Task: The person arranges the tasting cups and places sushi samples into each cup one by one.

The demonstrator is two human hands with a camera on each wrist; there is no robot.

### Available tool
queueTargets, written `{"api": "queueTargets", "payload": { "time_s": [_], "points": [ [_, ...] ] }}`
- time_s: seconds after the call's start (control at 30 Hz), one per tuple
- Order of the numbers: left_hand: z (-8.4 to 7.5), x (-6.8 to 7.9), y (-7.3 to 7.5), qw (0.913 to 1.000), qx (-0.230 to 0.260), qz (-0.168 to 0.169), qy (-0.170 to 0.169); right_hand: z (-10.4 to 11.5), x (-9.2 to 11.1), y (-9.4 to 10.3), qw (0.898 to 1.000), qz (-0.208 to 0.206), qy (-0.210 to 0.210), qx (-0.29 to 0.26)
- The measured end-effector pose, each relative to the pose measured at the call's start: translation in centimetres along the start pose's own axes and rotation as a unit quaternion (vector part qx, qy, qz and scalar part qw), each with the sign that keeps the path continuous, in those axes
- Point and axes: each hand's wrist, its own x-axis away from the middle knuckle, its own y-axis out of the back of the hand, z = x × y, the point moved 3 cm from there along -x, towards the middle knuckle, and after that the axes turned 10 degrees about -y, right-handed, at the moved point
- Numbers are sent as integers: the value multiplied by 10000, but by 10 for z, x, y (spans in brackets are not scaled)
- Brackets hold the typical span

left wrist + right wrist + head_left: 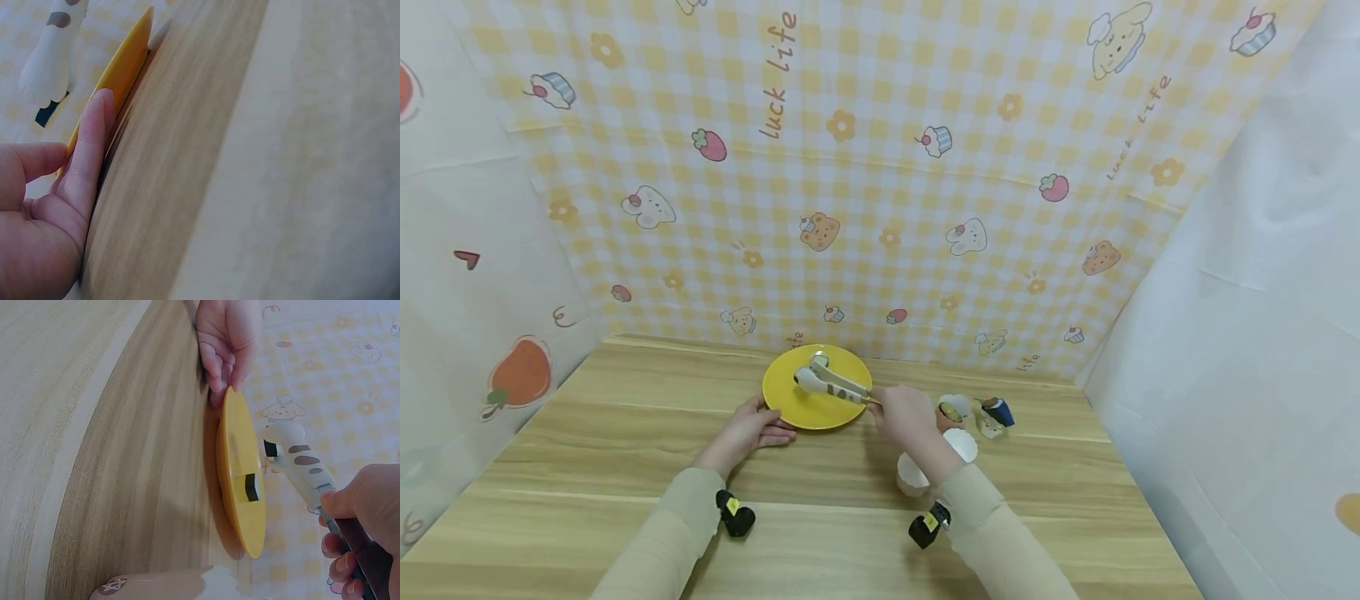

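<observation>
A yellow plate [816,417] stands near the backdrop. At its near-left rim, my left hand [752,433] holds the edge, the thumb on the upper side and fingers beneath in the left wrist view. My right hand [906,412] grips the handles of tongs [306,459] with white, brown-spotted, paw-shaped ends, above the plate. A small piece with a dark green band [270,448] is at a paw's tip; whether the tongs hold it I cannot tell. Another dark-banded patch [252,487] shows on the plate, a piece or a reflection.
Pinkish-brown cups with jagged white rims [913,475] stand by my right forearm. Farther right lies a dark blue item [997,411] beside a pale one. A wood-grain table [805,533] meets a checked cloth backdrop [880,192] behind.
</observation>
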Motion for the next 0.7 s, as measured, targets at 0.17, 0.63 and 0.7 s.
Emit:
{"api": "queueTargets", "payload": {
  "time_s": [0.17,0.63,0.7],
  "points": [
    [0,0,0,10000,-35,8,-15,-1,7,9,9992,-204,233,-241],
    [1,0,1,10000,-86,13,-26,-14,21,21,9945,-691,557,-563],
    [1,0,1,10000,-90,26,-23,-15,23,22,9943,-710,561,-570]
  ]
}}
